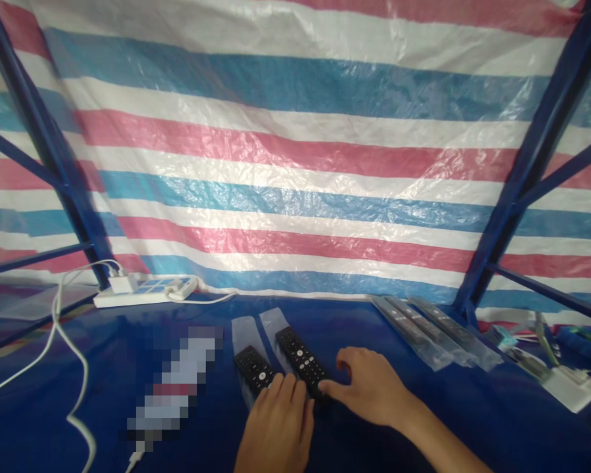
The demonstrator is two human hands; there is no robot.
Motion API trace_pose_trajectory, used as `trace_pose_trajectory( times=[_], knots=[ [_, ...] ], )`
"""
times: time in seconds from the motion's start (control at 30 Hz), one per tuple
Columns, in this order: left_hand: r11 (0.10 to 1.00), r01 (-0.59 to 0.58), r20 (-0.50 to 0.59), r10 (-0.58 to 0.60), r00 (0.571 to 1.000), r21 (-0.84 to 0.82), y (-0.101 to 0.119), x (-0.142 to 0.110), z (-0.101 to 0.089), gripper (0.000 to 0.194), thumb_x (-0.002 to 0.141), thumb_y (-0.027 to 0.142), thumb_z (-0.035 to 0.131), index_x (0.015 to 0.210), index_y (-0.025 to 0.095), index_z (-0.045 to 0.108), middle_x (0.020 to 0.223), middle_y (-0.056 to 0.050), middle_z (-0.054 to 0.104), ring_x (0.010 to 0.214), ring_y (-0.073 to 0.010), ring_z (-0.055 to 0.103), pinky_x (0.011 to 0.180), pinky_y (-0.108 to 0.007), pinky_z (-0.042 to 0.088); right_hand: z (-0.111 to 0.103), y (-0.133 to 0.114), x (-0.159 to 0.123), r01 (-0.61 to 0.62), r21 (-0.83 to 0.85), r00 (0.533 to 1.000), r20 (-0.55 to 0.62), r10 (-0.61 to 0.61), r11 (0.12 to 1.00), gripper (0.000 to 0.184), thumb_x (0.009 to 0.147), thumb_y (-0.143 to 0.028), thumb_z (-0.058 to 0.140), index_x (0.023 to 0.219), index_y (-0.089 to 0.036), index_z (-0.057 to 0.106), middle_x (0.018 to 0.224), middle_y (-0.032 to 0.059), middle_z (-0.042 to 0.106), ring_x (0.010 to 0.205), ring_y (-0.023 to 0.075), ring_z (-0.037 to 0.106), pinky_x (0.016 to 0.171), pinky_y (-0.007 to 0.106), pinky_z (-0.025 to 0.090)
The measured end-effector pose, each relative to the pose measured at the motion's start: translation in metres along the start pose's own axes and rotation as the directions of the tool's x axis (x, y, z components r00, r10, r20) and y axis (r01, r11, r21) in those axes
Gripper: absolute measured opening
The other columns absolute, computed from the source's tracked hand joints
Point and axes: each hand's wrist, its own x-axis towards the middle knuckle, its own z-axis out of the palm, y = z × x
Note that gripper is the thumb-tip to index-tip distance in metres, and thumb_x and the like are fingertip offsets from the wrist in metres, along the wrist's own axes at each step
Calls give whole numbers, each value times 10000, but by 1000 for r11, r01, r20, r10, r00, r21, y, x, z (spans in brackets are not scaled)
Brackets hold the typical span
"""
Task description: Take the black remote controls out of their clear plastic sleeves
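Two black remote controls lie side by side on the blue table, each on a clear plastic sleeve. My left hand (pixel 278 420) is closed over the lower end of the left remote control (pixel 251 365), hiding that end. Beyond its top, the left sleeve (pixel 245 330) sticks out flat. My right hand (pixel 372 387) is beside the right remote control (pixel 298 355), with the thumb tip at its lower right edge and the bent index finger held apart from the thumb. The right sleeve (pixel 272 320) shows past that remote's upper end.
Several bagged remotes (pixel 423 328) lie at the back right. A white power strip (pixel 145 290) with cords stands at the back left. A pixelated device (pixel 177 384) on a cable lies left. White plugs (pixel 569 387) sit far right. Blue metal posts (pixel 526 171) frame a striped tarp (pixel 295 151).
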Motion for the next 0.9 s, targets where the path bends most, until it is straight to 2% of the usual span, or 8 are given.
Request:
trace_pose_trajectory(
  times=[0.1, 0.23, 0.3, 0.37, 0.43, 0.63, 0.83, 0.9],
  knots=[
    [999, 44, 108, -47, 993, 26, -1, -2, -1, 183, 880, 183, 445, 829, 208, 619, 849, -27, 619, 843, -200, 566, 738, -329, 443, 2, -16, 2, 30, -44, 998, 53, -28, 999, 418, 709, -591, 603, 824, -196, 678, 882, 76, 718, 851, 268, 657, 685, 306, 425],
    [996, 78, 248, -86, 965, 39, 10, 6, -2, 198, 878, 183, 468, 898, 202, 665, 971, -52, 644, 999, -234, 556, 838, -367, 454, 1, -22, 4, 48, -100, 992, 117, -37, 994, 334, 741, -487, 561, 808, -187, 694, 886, 104, 728, 855, 291, 672, 701, 334, 448],
    [994, 93, 361, -110, 926, 64, 16, 15, -4, 220, 884, 176, 469, 948, 182, 680, 1011, -78, 647, 1052, -253, 544, 872, -389, 453, 0, -21, 4, 35, -121, 993, 117, -20, 992, 312, 756, -446, 535, 810, -186, 699, 883, 112, 731, 853, 290, 679, 705, 336, 455],
    [990, 102, 486, -134, 864, 92, 22, 25, -9, 258, 883, 128, 452, 993, 152, 684, 1057, -108, 643, 1090, -265, 533, 890, -398, 451, -2, -18, 3, 11, -139, 994, 105, 4, 990, 309, 763, -429, 522, 816, -184, 703, 883, 118, 733, 858, 289, 682, 712, 334, 459],
    [989, 103, 564, -143, 814, 103, 27, 36, -14, 303, 872, 64, 422, 1018, 129, 680, 1086, -130, 637, 1114, -268, 524, 894, -394, 449, -6, -11, 2, -17, -163, 994, 101, 33, 987, 309, 760, -417, 522, 817, -174, 705, 888, 130, 733, 862, 293, 683, 714, 336, 460],
    [994, 96, 551, -112, 827, 58, 37, 59, -22, 347, 850, 3, 395, 1044, 144, 646, 1049, -121, 632, 1058, -237, 549, 876, -362, 446, -22, 21, -1, -145, -220, 978, 118, 174, 965, 288, 751, -374, 526, 813, -156, 703, 888, 140, 730, 867, 297, 684, 689, 329, 452],
    [993, 100, 674, -115, 730, 61, 38, 77, -28, 417, 820, -50, 355, 1090, 131, 617, 1085, -122, 628, 1068, -242, 559, 896, -382, 456, -17, 40, 7, -155, -137, 983, 74, 166, 978, 351, 755, -477, 564, 858, -166, 687, 914, 121, 724, 904, 301, 671, 670, 316, 435],
    [993, 103, 676, -118, 727, 62, 35, 80, -29, 369, 834, -20, 382, 1079, 117, 620, 1089, -131, 626, 1088, -250, 549, 914, -389, 451, -14, 41, 8, -155, -127, 984, 66, 164, 980, 328, 750, -458, 566, 836, -166, 688, 893, 118, 724, 893, 295, 672, 661, 308, 428]
  ],
)
